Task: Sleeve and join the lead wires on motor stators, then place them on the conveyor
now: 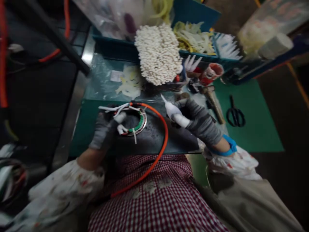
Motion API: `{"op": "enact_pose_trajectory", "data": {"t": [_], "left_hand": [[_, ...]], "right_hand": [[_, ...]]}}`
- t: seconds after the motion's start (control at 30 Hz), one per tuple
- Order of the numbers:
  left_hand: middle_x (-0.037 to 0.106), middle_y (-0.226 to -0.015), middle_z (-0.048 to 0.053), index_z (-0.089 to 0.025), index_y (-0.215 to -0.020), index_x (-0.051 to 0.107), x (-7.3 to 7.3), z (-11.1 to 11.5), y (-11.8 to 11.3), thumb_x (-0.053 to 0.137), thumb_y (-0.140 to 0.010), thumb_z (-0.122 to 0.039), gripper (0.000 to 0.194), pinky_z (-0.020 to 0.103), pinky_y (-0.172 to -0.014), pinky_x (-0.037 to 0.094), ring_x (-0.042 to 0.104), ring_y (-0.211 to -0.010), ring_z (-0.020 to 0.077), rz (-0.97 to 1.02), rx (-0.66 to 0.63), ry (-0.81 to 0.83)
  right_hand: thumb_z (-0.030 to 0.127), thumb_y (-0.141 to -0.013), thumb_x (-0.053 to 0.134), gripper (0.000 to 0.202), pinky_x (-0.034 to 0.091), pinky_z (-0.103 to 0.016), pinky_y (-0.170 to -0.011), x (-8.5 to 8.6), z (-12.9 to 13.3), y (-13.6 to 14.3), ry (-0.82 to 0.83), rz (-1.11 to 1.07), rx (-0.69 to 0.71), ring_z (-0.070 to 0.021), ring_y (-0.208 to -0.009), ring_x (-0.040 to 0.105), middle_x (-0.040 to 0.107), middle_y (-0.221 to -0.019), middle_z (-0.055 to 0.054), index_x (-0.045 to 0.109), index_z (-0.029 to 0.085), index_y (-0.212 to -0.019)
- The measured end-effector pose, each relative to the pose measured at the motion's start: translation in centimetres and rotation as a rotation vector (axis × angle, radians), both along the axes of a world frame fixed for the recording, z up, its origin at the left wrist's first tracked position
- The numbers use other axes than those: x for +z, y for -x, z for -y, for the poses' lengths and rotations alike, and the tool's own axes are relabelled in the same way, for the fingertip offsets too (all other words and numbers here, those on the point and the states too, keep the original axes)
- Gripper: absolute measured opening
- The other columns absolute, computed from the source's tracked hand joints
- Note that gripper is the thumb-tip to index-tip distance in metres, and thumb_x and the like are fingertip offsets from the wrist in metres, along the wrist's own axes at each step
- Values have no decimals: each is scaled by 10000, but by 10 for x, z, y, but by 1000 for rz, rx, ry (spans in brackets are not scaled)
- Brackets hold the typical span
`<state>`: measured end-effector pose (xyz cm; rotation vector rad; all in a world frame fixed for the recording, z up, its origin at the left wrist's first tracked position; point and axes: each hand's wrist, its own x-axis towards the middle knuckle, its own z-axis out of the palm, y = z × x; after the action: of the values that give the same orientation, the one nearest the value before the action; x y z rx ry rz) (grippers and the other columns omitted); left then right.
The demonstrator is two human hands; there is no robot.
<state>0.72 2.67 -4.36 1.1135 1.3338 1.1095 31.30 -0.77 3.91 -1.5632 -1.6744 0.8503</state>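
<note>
My left hand point(106, 127), in a grey glove with a white-wrapped thumb, grips the left side of a ring-shaped wire coil point(144, 123). The coil has a green inner band and white ties and sleeves sticking out. From its top an orange cable point(166, 133) loops right and down across my lap. My right hand point(199, 120), also gloved, is closed around a small white nozzle bottle point(172, 109), its thin tip pointing up and left. The bottle is apart from the coil. Some right fingers are hidden behind the bottle.
Beyond my hands stands a thick bundle of white cords point(159, 54). Teal bins point(116, 48) with yellowish strips line the back. To the right lie a hammer point(214, 104), a red-labelled roll point(211, 74) and black scissors point(235, 116). A dark bar point(55, 38) slants at left.
</note>
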Motion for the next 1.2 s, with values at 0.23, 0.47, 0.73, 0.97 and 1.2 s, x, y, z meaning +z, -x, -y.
{"op": "enact_pose_trajectory", "data": {"t": [0.23,0.47,0.73,0.97,1.2], "left_hand": [[858,-1265,65,-195,-1135,721,-21,-8,-1,910,-872,-397,382,425,-1091,680,817,-1250,318,-2,10,-359],[834,-1358,46,-240,-909,695,-12,60,0,955,-831,-659,500,529,-1143,701,759,-1378,337,58,15,-392],[807,-1418,10,-223,-957,828,-8,92,13,955,-915,-456,268,460,-1132,723,773,-1357,296,106,-5,-429],[801,-1430,5,-194,-940,834,-12,91,9,898,-916,-596,408,527,-1262,623,730,-1421,304,81,58,-419],[777,-1462,20,-179,-928,830,-3,90,9,913,-868,-619,452,509,-1196,667,809,-1286,288,68,50,-390]], "right_hand": [[475,-953,749,262,732,-465,-733,-68,57,53,-96,48,35,-301,-822,840,880,-1000,-53,757,313,-1159],[474,-988,733,319,759,-569,-814,-80,101,69,-158,90,23,-380,-958,881,899,-1093,-86,790,327,-1266],[405,-983,803,347,725,-591,-1009,-52,94,78,-96,107,168,-368,-1109,853,881,-1219,-25,800,396,-1330],[556,-999,749,252,712,-552,-838,-32,84,90,-40,249,144,-362,-911,828,858,-954,-74,849,335,-1066],[583,-1021,675,306,636,-482,-642,-24,77,93,-111,421,165,-316,-730,762,783,-794,-75,825,317,-1000]]}}
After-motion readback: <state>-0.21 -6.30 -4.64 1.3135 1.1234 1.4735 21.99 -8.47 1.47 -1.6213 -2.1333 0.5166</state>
